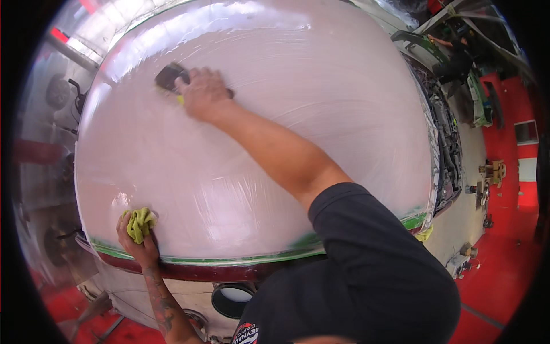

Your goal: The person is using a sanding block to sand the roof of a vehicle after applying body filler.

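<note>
**Sanding block far out on the panel, cloth at the near edge**

The right hand (201, 92) is stretched well out over a large, pale, glossy car panel (321, 97), clenched down on a dark sanding block (169, 75). The block lies flat on the panel and sticks out past the fingertips on the far left side of the hand; a sliver of yellow shows under the heel of the palm, though what it is cannot be told. The left hand (139, 241) sits at the near edge of the panel, gripping a bunched yellow-green cloth (140, 222) pressed against the surface just above a line of green tape (229, 259) that runs along the edge below the knuckles.

The block looks small, light and fairly stiff, best held from on top with the palm and fingers spread over its back, as it is now. The panel looks wet or freshly coated, so the block would likely slide readily and could skate out from under a loose hold. The cloth is soft and limp, and any bunch of it will do for a hold. The panel's finish seems easy to mark, so even, flat pressure suits it better than an edge or corner.

Beyond the right hand, further right, lies an open engine bay (447, 143) and a red floor (504, 264).
</note>
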### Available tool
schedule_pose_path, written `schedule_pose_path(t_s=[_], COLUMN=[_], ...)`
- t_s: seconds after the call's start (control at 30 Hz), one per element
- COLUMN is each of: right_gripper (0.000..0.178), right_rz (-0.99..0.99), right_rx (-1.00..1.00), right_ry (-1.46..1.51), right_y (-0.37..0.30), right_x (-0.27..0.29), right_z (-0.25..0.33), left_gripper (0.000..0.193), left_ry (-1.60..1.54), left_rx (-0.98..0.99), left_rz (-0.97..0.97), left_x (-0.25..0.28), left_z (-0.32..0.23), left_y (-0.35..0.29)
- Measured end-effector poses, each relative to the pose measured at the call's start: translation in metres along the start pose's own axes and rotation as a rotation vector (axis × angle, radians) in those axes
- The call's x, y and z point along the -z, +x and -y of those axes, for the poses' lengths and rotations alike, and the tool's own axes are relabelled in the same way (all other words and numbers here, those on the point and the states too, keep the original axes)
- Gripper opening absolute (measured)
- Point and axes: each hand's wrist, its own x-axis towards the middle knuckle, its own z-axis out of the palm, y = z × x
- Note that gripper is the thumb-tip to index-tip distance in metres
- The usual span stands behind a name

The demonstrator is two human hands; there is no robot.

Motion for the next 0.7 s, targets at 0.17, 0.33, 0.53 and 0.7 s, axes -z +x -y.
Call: schedule_pose_path(t_s=[0.17,0.33,0.53,0.7], right_gripper=[0.041,0.046,0.054,0.052], right_rz=[0.022,-0.073,-0.031,-0.067], right_rx=[0.07,-0.285,-1.022,-1.055], right_ry=[-0.068,-0.242,-0.462,-0.427], right_y=[-0.006,-0.079,-0.222,-0.186], right_x=[-0.003,0.065,0.128,0.118], right_z=[-0.007,-0.204,-0.386,-0.351], left_gripper=[0.05,0.052,0.051,0.05], left_ry=[0.028,-0.048,-0.076,-0.002], left_rx=[0.054,0.114,0.114,0.067], left_rz=[0.016,0.018,0.006,0.003], left_x=[0.0,0.002,0.001,-0.001], left_z=[0.013,0.022,0.028,0.005], left_y=[-0.007,-0.011,-0.014,-0.004])
